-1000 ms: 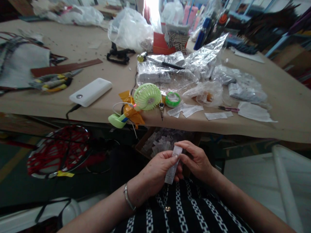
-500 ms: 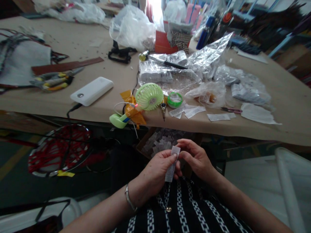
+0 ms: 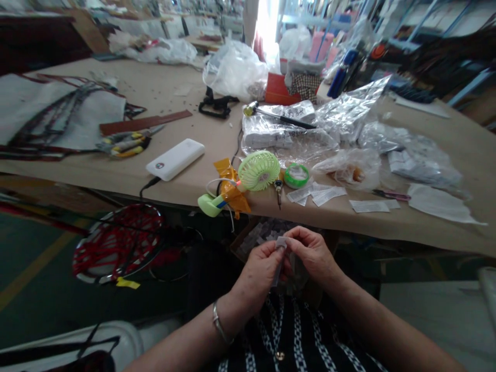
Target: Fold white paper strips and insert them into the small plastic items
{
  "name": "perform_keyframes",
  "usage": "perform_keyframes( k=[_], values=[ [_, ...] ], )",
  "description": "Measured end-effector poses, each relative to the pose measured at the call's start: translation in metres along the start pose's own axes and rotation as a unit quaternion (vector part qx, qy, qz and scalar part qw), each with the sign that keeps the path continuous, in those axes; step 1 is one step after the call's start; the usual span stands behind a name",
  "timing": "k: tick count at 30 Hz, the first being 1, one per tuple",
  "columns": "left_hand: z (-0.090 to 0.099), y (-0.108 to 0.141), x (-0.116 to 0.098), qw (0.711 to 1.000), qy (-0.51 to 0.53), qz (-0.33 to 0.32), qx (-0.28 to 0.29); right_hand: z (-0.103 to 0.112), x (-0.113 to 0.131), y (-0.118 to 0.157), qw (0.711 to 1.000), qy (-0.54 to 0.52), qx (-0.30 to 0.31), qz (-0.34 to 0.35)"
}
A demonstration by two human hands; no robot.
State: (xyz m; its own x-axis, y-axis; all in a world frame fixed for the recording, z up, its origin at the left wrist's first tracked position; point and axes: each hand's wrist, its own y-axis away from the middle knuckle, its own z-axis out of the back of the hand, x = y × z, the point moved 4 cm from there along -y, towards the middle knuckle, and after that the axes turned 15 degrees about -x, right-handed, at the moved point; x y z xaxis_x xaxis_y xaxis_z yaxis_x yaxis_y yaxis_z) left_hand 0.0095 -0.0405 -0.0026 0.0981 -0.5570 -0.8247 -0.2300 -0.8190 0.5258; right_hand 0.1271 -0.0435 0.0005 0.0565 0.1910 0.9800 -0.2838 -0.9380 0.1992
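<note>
My left hand (image 3: 259, 268) is closed on a small white printed label (image 3: 278, 264), pinched between thumb and fingers above my lap. The label's upper end looks folded over. My right hand (image 3: 314, 254) meets it there, thumb and index finger pressed on that end. Beyond my hands, a box of loose white labels (image 3: 263, 232) sits under the table edge. More printed strips (image 3: 327, 194) lie near the table's front edge, beside a green tape roll (image 3: 296, 176).
On the brown table (image 3: 182, 196) are a green fan (image 3: 259, 171), a white power bank (image 3: 176, 159), a screwdriver (image 3: 278, 192), pliers (image 3: 127, 142), a hammer (image 3: 282, 118) on clear plastic bags, and small scissors (image 3: 391, 195). A red round rack (image 3: 120, 240) stands below left.
My right thumb and index finger have closed on the label's upper end, which is now bent over. The camera view has shifted, so the table things appear further right and lower.
</note>
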Motion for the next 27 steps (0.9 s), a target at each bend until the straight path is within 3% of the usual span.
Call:
perform_keyframes(
  k=[4,7,11,16,27],
  values=[
    [0.007,-0.015,-0.016,0.989,-0.070,-0.121,-0.049,0.000,0.007,-0.016,0.993,0.063,-0.032,0.089],
    [0.011,-0.028,-0.029,0.963,-0.140,-0.215,-0.084,0.000,0.010,-0.029,0.987,0.088,-0.044,0.124],
    [0.012,-0.041,-0.042,0.927,-0.202,-0.294,-0.117,0.000,0.013,-0.043,0.981,0.107,-0.058,0.149],
    [0.010,-0.050,-0.051,0.900,-0.241,-0.340,-0.131,-0.002,0.018,-0.051,0.972,0.127,-0.067,0.186],
    [0.009,-0.051,-0.055,0.880,-0.262,-0.370,-0.142,-0.003,0.022,-0.054,0.954,0.160,-0.096,0.236]
  ],
)
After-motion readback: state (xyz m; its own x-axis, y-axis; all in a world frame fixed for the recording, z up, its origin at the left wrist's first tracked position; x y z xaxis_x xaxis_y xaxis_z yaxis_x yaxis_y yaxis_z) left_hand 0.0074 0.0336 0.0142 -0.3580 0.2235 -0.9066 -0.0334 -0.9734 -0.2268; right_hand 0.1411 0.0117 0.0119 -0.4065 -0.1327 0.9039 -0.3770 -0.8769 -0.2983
